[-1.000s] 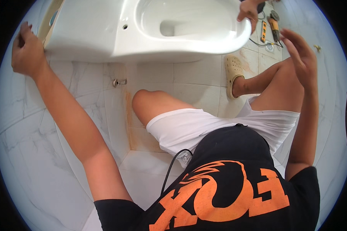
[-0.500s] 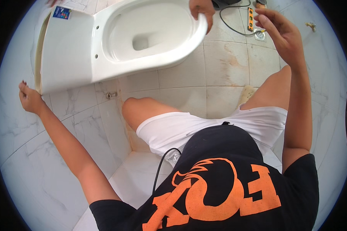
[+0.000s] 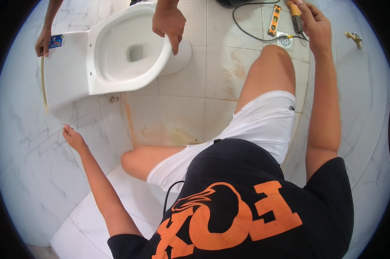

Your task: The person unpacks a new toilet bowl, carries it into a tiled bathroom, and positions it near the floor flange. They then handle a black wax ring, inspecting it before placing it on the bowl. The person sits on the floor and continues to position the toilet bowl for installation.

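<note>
My left hand (image 3: 74,138) hangs below the near end of a white toilet's cistern (image 3: 69,69), apart from it. Its fingers are curled loosely together with nothing seen in them. Raised at the upper right, my right hand (image 3: 318,31) has its fingers partly stretched and holds nothing that I can see. Behind its fingertips is a yellow and grey power tool (image 3: 296,18), which it overlaps in view. Another person's hand (image 3: 171,26) grips the front rim of the toilet bowl (image 3: 113,52). That person's other hand (image 3: 43,42) is on the cistern's far end.
An orange spirit level (image 3: 274,20) lies by a floor drain (image 3: 284,41), with a black cable (image 3: 251,36) curving past. A brass tap (image 3: 354,39) juts from the right wall. A small metal fitting (image 3: 113,99) shows near the left wall.
My left hand has moved down and away from the cistern. The toilet appears further left, and the other person's second hand now rests on it. My right leg has shifted left in view.
</note>
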Available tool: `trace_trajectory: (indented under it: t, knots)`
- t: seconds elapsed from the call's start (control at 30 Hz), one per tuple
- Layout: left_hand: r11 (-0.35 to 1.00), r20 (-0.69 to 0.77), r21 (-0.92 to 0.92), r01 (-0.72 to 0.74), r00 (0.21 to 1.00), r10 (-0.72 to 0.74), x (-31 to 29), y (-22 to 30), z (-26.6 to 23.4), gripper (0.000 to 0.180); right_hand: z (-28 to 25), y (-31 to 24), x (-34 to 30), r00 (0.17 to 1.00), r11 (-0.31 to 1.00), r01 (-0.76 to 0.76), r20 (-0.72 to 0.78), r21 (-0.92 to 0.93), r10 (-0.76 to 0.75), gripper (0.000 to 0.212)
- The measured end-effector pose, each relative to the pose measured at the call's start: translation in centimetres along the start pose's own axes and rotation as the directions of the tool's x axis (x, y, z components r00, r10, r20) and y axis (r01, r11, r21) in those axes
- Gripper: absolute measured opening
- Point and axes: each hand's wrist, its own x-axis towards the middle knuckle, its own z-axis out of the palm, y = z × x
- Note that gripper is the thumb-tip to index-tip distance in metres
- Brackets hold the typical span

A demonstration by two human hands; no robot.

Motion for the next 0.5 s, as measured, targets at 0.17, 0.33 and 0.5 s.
trace_trajectory:
  t: [0.17,0.33,0.5]
  knots:
    - [0.992,0.221,0.065,0.106,0.968,-0.118,-6.3,-0.4,-2.2,0.057,1.2,3.4,2.5,0.997,0.996,-0.078,0.024,0.035,0.077,0.026]
    - [0.966,0.448,0.214,-0.147,0.893,0.037,-12.2,1.4,-2.8,0.056,4.8,4.4,2.2,0.986,0.998,-0.066,0.154,0.014,0.064,0.031]
    - [0.957,0.515,0.259,-0.126,0.857,-0.027,-14.3,3.1,-3.1,0.051,7.5,4.3,0.8,0.985,0.987,-0.02,0.172,0.161,-0.008,0.033]
